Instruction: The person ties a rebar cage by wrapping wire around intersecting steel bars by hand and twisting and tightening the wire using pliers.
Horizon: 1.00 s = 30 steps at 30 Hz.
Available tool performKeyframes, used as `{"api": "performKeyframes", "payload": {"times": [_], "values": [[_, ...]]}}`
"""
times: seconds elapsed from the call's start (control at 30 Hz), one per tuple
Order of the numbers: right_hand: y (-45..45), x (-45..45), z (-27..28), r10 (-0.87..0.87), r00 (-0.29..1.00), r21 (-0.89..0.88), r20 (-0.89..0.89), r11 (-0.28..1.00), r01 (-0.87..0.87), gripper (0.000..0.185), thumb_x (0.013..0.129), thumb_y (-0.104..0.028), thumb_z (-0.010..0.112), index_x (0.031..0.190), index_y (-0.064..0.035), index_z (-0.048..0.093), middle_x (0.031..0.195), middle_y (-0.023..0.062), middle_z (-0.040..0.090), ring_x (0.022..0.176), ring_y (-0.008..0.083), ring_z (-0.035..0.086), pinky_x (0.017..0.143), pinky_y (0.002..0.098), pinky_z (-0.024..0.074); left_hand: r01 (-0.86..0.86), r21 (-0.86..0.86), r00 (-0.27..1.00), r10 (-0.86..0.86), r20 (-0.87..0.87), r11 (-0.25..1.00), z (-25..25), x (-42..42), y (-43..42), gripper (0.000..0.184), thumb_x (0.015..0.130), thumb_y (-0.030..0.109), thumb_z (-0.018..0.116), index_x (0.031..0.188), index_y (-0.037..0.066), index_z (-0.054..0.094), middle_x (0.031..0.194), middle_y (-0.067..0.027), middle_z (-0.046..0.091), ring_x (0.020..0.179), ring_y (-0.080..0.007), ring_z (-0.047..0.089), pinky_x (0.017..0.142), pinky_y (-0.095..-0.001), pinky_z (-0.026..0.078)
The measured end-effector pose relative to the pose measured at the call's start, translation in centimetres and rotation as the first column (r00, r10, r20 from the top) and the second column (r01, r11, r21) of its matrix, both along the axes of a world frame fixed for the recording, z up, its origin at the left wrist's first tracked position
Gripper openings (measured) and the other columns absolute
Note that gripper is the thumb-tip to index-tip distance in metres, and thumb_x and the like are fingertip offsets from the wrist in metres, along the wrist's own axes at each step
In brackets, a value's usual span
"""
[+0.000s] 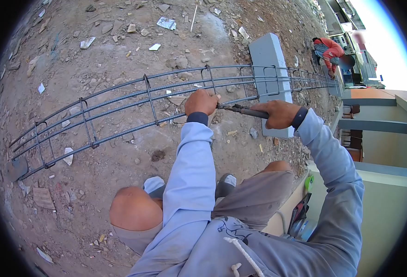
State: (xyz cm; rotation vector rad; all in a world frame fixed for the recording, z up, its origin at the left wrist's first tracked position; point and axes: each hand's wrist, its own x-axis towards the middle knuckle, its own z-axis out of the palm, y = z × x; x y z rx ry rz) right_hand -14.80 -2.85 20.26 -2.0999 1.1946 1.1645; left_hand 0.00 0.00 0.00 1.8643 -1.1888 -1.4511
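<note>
A long rebar cage of parallel steel bars with square stirrups stretches across the view. My right hand is wrapped round the handle of dark pliers, whose jaws point left at the near bar. My left hand is closed at the near bar, just left of the jaws, its fingertips by the pliers' tip; what it pinches is too small to make out. Dark wire ties mark several bar crossings.
A grey block lies under the cage. At the far end a co-worker in orange bends over it. Rubble and a broken tile litter the dirt. A low wall and a green roll are at the right.
</note>
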Motion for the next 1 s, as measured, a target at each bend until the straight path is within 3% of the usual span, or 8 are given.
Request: {"api": "performKeyframes", "payload": {"times": [0.27,0.53,0.57,0.63,0.7,0.77,0.9,1.0], "values": [[1.4,0.1,-0.2,0.125,0.991,-0.233,-0.053,0.963,-0.134,0.050,0.070,-0.006,0.052,0.119,-0.0112,0.051,0.088,0.0283,0.059,0.092,0.0394,0.059,0.076,0.0460,0.0465,0.005,-0.015,1.000,-0.005,0.002,1.000,-1.4,-0.3,-1.1,0.036,0.075,0.044,0.066,0.091,0.012,0.073,0.095,-0.0149,0.068,0.089,-0.0323,0.064,0.076,-0.0417,0.049],[2.4,-3.8,-2.6,-0.329,0.933,0.184,0.144,0.936,0.301,0.033,0.080,-0.014,0.057,0.109,-0.0028,0.047,0.080,0.0138,0.061,0.071,0.0250,0.063,0.063,0.0385,0.0484,0.002,-0.025,1.000,-0.002,-0.017,1.000,-0.4,-0.2,0.1,0.035,0.076,0.043,0.065,0.092,0.013,0.072,0.094,-0.0148,0.068,0.088,-0.0320,0.064,0.077,-0.0412,0.049],[2.5,-4.6,-3.2,-0.401,0.897,0.261,0.186,0.900,0.348,0.033,0.081,-0.015,0.057,0.110,-0.0026,0.046,0.080,0.0120,0.061,0.070,0.0225,0.063,0.062,0.0374,0.0490,-0.001,-0.027,1.000,0.000,-0.025,1.000,-0.5,-0.1,0.1,0.034,0.076,0.042,0.065,0.092,0.013,0.072,0.093,-0.0148,0.068,0.088,-0.0317,0.065,0.076,-0.0407,0.049],[3.8,-5.2,-3.4,-0.785,0.609,0.490,0.112,0.577,0.653,0.028,0.086,-0.015,0.054,0.109,-0.0013,0.046,0.083,0.0110,0.061,0.068,0.0199,0.063,0.057,0.0350,0.0524,-0.115,-0.053,0.993,0.114,-0.028,0.992,-1.0,-0.4,0.0,0.032,0.077,0.041,0.065,0.091,0.013,0.072,0.091,-0.0146,0.068,0.086,-0.0311,0.065,0.075,-0.0400,0.050],[4.9,-6.7,-5.2,-0.933,0.352,0.636,0.080,0.320,0.703,0.025,0.088,-0.015,0.053,0.108,-0.0002,0.046,0.085,0.0122,0.061,0.065,0.0212,0.063,0.053,0.0352,0.0537,-0.227,-0.125,0.974,0.225,-0.025,0.966,-0.7,-0.5,-0.2,0.030,0.077,0.039,0.064,0.089,0.013,0.072,0.087,-0.0144,0.068,0.083,-0.0310,0.065,0.073,-0.0398,0.050],[5.2,-8.3,-7.1,-0.963,0.257,0.733,0.078,0.230,0.640,0.027,0.090,-0.018,0.053,0.109,0.0001,0.046,0.085,0.0133,0.061,0.066,0.0220,0.064,0.056,0.0362,0.0553,-0.311,-0.234,0.948,0.317,-0.015,0.921,1.8,-0.5,0.4,0.029,0.078,0.038,0.063,0.087,0.012,0.071,0.081,-0.0142,0.068,0.079,-0.0313,0.065,0.071,-0.0402,0.050],[5.4,-10.4,-9.2,-0.981,0.193,0.834,0.031,0.132,0.536,0.031,0.091,-0.021,0.055,0.111,-0.0008,0.045,0.085,0.0136,0.062,0.067,0.0220,0.064,0.057,0.0363,0.0557,-0.039,-0.575,0.991,-0.040,-0.125,0.817,3.4,-1.3,1.8,0.027,0.071,0.012,0.062,0.098,0.009,0.066,0.094,-0.0114,0.067,0.088,-0.0293,0.062,0.080,-0.0379,0.048],[4.2,-11.9,-10.5,-0.976,0.217,0.871,0.004,0.110,0.478,0.033,0.091,-0.024,0.056,0.112,-0.0012,0.045,0.085,0.0143,0.062,0.068,0.0224,0.064,0.057,0.0364,0.0559,0.387,-0.577,0.920,-0.257,0.296,0.719,5.1,-2.3,3.6,0.054,0.066,0.001,0.059,0.118,0.013,0.056,0.120,-0.0114,0.056,0.115,-0.0281,0.049,0.101,-0.0472,0.033]]}}
